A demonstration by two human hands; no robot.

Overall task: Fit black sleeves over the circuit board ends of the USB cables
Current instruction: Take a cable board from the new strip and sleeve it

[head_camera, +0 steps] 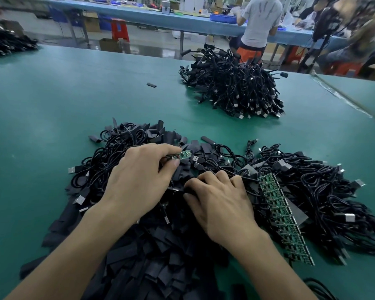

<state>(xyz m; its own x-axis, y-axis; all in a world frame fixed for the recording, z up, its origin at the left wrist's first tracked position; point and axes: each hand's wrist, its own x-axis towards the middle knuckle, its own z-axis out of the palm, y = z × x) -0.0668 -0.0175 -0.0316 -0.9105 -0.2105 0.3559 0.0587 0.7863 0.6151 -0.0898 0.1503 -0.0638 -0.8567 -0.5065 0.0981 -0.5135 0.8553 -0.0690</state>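
Note:
My left hand [139, 180] pinches a USB cable just behind its small green circuit board [185, 154], which points to the right above the heap. My right hand [221, 200] lies knuckles up on the pile of flat black sleeves [160, 267], fingers curled down into it; what the fingertips hold is hidden. A bundle of unsleeved USB cables [312, 198] lies to the right, its green boards lined up in a row [284, 215]. More loose cables [108, 156] lie at the left of the heap.
A heap of sleeved cables [234, 87] sits further back on the green table [52, 109]. One stray sleeve [151, 85] lies alone mid-table. Another cable pile [7, 43] is at the far left. People work at blue benches behind.

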